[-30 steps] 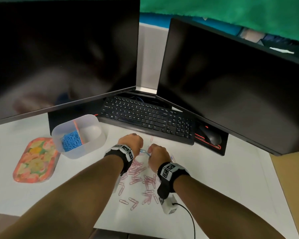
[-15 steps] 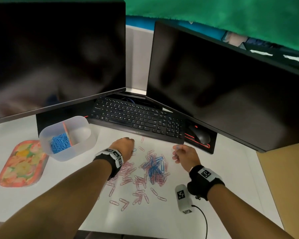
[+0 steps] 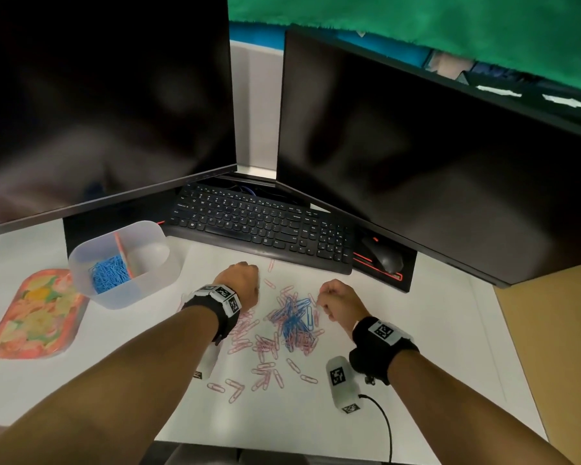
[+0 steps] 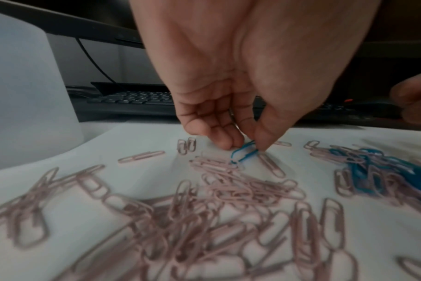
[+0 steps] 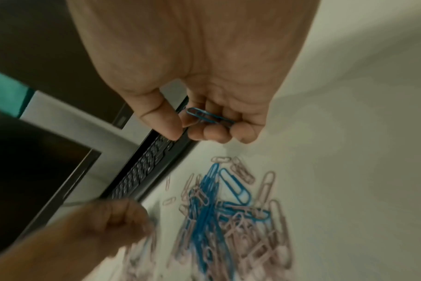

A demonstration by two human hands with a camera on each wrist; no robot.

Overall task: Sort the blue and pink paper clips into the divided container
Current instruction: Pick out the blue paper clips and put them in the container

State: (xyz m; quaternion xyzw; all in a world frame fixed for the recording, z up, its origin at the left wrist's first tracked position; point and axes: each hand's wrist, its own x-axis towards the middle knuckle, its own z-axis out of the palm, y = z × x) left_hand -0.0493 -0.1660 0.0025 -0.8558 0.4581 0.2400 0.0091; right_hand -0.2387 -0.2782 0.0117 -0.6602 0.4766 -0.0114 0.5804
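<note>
A heap of pink paper clips (image 3: 265,347) mixed with blue paper clips (image 3: 294,318) lies on the white desk. My left hand (image 3: 244,283) is at the heap's far left; in the left wrist view its thumb and fingers pinch a single blue clip (image 4: 244,152) against the desk. My right hand (image 3: 337,298) hovers at the heap's right, its curled fingers holding one blue clip (image 5: 208,117). The translucent divided container (image 3: 128,263) stands to the left, with blue clips (image 3: 109,273) in its left compartment; its right compartment looks bare.
A black keyboard (image 3: 265,226) and a mouse (image 3: 383,258) lie just beyond the heap, under two dark monitors (image 3: 416,146). A colourful tray (image 3: 34,313) sits at the far left. A small white device (image 3: 341,384) with a cable lies near my right wrist.
My hands, close together over the heap a second ago, have drawn apart. The right hand moved right and uncovered the blue clips in the middle. The left hand stayed at the heap's left.
</note>
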